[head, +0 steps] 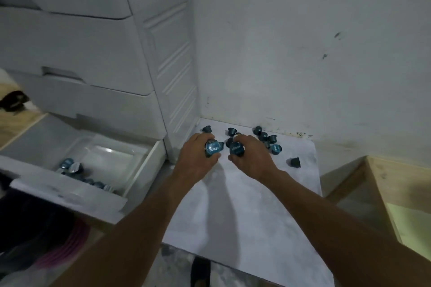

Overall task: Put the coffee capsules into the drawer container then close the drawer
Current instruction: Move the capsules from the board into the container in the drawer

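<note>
Several dark blue coffee capsules [268, 138] lie scattered on a white sheet [245, 205] on the floor by the wall. My left hand [198, 158] grips one capsule [212, 148], its blue foil lid facing me. My right hand [250, 158] grips another capsule [236, 149] just beside it. One capsule [295, 162] lies apart to the right. At the left, the bottom drawer [144, 165] of a white plastic cabinet stands pulled out, with several capsules [72, 168] in its near left corner.
The white drawer cabinet [144, 65] rises at the left against a white wall [303, 42]. A wooden frame [377, 189] borders the sheet on the right. Dark and pink cloth [58, 247] lies at the lower left in front of the drawer.
</note>
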Demonstrator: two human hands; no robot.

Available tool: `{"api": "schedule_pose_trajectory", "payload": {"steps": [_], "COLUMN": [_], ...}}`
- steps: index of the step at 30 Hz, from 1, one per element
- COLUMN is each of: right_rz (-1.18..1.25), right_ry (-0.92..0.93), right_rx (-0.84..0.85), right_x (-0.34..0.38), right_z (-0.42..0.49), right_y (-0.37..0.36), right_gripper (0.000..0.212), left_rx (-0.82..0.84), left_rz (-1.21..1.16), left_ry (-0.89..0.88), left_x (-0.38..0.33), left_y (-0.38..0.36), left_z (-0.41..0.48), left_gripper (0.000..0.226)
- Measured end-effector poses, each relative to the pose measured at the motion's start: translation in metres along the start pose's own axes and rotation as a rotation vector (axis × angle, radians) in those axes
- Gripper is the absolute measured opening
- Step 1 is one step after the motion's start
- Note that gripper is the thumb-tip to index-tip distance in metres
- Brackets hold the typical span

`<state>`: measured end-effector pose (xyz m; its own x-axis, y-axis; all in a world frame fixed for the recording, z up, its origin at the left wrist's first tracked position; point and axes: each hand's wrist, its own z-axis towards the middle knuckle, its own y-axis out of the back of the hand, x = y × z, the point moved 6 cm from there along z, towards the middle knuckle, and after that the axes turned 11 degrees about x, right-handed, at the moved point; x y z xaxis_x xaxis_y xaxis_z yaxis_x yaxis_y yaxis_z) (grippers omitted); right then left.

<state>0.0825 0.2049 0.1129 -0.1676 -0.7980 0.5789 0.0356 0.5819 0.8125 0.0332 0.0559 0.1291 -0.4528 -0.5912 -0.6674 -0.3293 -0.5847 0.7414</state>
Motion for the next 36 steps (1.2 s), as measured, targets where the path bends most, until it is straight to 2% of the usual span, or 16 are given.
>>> {"api": "schedule_pose_trajectory", "payload": {"steps": [4, 9, 15, 21, 29, 33, 36], "right_rz": [-0.009, -0.021, -0.034, -0.073, 0.013, 0.030, 0.022], "right_ry": [0.073, 0.166, 0.273, 0.330, 0.322, 0.286, 0.255], "right_rx": [0.044, 0.055, 0.065, 0.064, 0.035, 0.028, 0.017], "right_x": [0.028, 0.071, 0.133, 0.199, 0.282, 0.302, 0.312], "right_z": [-0.026, -0.040, -0.048, -0.048, -0.050, -0.043, -0.028], "right_y": [-0.005, -0.013, -0.035, -0.077, -0.145, -0.170, -0.177], "right_gripper": [0.043, 0.049, 0.044, 0.038, 0.044, 0.039, 0.044], "left_rx": [-0.042, -0.131, -0.194, -0.217, -0.196, -0.156, -0.148], "left_rz": [0.016, 0.060, 0.091, 0.101, 0.150, 0.165, 0.152], "left_ry": [0.018, 0.082, 0.105, 0.131, 0.137, 0.113, 0.092], "left_x": [-0.005, 0.001, 0.027, 0.073, 0.154, 0.188, 0.204], "left_y": [0.019, 0.053, 0.097, 0.148, 0.217, 0.234, 0.242], "left_z": [-0.043, -0.082, -0.125, -0.170, -0.211, -0.215, -0.206], "left_gripper": [0.035, 0.037, 0.026, 0.038, 0.045, 0.045, 0.045]}}
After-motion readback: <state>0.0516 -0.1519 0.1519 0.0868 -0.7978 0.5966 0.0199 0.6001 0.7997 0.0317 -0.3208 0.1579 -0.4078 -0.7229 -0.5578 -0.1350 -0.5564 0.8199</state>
